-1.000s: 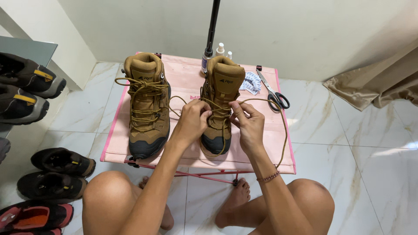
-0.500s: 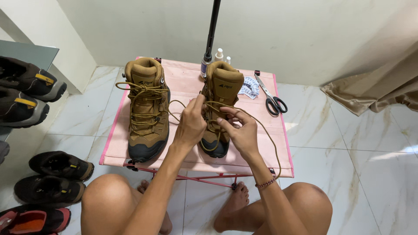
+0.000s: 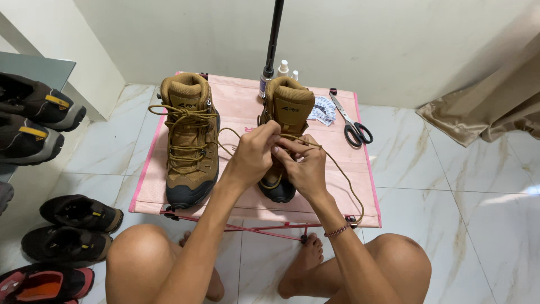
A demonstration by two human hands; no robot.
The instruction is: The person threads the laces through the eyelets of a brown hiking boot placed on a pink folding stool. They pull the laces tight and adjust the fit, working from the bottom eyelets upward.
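Note:
Two tan hiking boots stand upright on a small pink folding table (image 3: 242,107). The left boot (image 3: 190,141) is fully laced. Over the right boot (image 3: 288,110) my left hand (image 3: 254,155) and my right hand (image 3: 304,166) meet, both pinching its tan lace (image 3: 343,174) at the middle eyelets. One lace end loops out to the right and down toward the table's front edge; another strand runs left toward the laced boot. My hands hide the right boot's front.
Black-handled scissors (image 3: 351,121) and a patterned paper (image 3: 322,110) lie at the table's back right. Small bottles (image 3: 278,73) and a black pole (image 3: 274,34) stand behind. Several dark shoes (image 3: 73,225) line the floor at left; a beige curtain (image 3: 484,107) hangs at right.
My right hand has moved left and closed in against my left hand over the right boot, drawing the lace loop in with it.

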